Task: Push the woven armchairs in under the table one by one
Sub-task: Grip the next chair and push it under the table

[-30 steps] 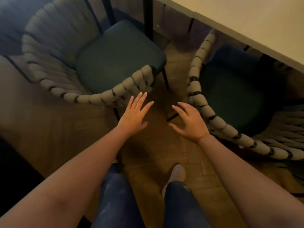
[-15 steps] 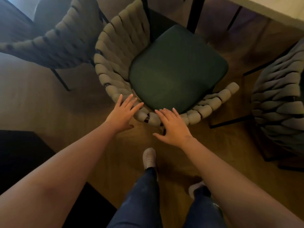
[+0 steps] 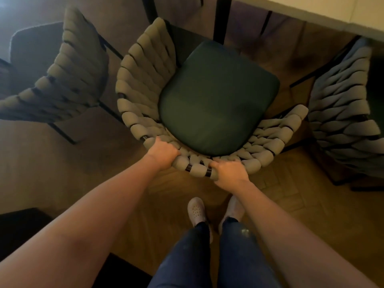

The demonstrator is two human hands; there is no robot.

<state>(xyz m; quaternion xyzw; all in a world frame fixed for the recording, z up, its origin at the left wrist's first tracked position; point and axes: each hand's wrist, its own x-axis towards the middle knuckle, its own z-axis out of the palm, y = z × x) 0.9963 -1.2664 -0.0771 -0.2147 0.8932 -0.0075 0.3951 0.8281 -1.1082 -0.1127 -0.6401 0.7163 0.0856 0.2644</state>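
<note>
Gripping chair (image 3: 143,84) by woven back rim, both hands curled over top: left hand (image 3: 164,151) at rim's rear left, right hand (image 3: 230,170) near it at rear centre. Chair stood out from table (image 3: 332,11), seat (image 3: 216,100) angled toward table edge. Best push probably level, even on both hands, squaring chair first. Dark table leg (image 3: 222,19) stood just ahead of seat front. Second chair (image 3: 68,80) close on left, third chair (image 3: 342,109) near right arm tip. Little side room; open floor (image 3: 270,194) behind.
</note>
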